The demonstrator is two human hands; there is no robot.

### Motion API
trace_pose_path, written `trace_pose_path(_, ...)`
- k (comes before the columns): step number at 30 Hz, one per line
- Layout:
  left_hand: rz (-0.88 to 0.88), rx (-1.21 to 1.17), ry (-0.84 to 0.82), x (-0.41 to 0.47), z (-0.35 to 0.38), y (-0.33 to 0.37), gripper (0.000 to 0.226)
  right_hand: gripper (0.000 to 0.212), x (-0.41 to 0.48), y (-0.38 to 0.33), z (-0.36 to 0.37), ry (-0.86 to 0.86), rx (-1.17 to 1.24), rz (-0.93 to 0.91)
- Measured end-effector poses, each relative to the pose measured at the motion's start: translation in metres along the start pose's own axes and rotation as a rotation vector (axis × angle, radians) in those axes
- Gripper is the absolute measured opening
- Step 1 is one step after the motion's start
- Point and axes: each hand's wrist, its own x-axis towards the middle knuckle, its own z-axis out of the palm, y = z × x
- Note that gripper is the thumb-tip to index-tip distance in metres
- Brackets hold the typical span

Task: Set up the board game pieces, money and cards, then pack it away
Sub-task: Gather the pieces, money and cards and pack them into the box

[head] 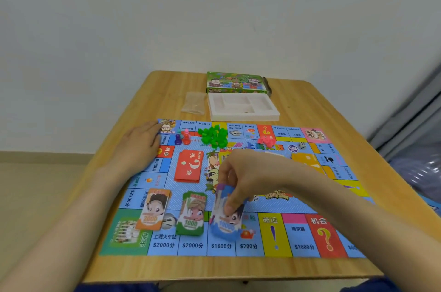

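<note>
Head view: money row on the near edge of the board [303, 236]. R hand [241, 177] pinches the blue stack [226, 222] of notes from above, thumb on its face, fingers curled behind. The blue stack is bowed, its lower end on or just off the board, can't tell which. L hand [140, 146] lies flat, fingers straight, on the board's far-left corner, well apart from the notes. Blue stack sits just right of the green stack [192, 214], w/ the orange stack [154, 209] further left. All three long axes run near-to-far. I judge the next move, laying blue flat beside green, falls to the R hand, already over the spot.
</note>
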Motion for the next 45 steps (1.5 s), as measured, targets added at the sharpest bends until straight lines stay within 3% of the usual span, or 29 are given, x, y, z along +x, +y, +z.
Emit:
trace_pose_path(5,-0.013,0.0,-0.001,0.001,0.0,-0.001,0.049,0.052,0.009,0.0,0.009,0.041,-0.208,0.01)
trace_pose_path(14,-0.003,0.002,0.0,0.0,0.0,-0.001,0.049,0.051,0.006,-0.007,0.011,0.054,-0.366,0.003)
trace_pose_path(25,0.005,-0.009,0.003,0.001,0.001,-0.002,0.048,0.055,0.002,-0.007,0.012,0.064,-0.314,0.0)
trace_pose_path(32,0.004,-0.001,0.007,-0.001,0.0,0.0,0.048,0.04,-0.003,-0.008,0.011,0.101,-0.261,-0.027)
trace_pose_path(39,0.002,0.008,0.005,0.0,0.001,0.0,0.048,0.028,0.001,-0.026,-0.01,-0.006,-0.038,-0.035)
trace_pose_path(45,-0.005,0.003,0.013,-0.001,0.0,0.001,0.048,0.037,0.029,-0.044,0.012,-0.027,-0.176,-0.067)
